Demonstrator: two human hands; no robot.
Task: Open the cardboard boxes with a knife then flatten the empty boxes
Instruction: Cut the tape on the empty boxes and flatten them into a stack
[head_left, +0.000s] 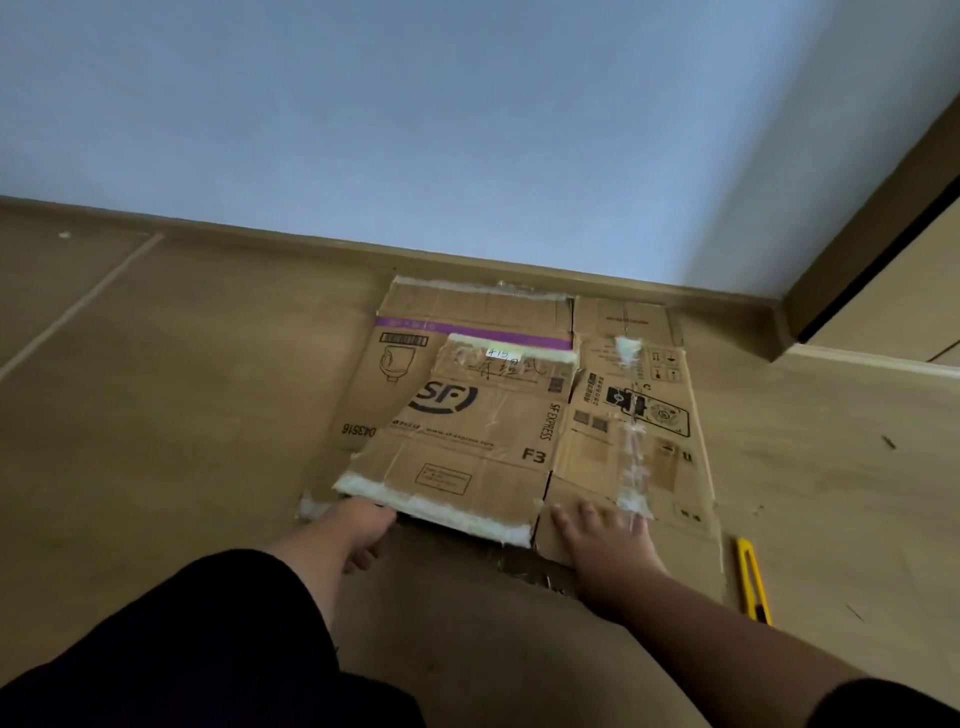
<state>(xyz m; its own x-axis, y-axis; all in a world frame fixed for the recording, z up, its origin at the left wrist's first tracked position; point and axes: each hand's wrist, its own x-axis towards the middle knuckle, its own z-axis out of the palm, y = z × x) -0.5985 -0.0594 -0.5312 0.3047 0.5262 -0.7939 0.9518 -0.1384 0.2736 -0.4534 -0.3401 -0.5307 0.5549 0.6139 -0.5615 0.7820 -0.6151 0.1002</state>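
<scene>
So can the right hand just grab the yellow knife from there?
Probably yes. The right hand lies flat on the flattened box, holding nothing, and the yellow knife lies on the bare floor just to its right, with nothing between them.

A flattened SF Express box (467, 436), its edges fringed with torn white tape, lay printed side up on the wooden floor near the wall. It overlapped another flattened box (395, 332) with a purple stripe at its 11 o'clock. A yellow utility knife (752, 578) rested on the floor at the cardboard's 4 o'clock.
</scene>
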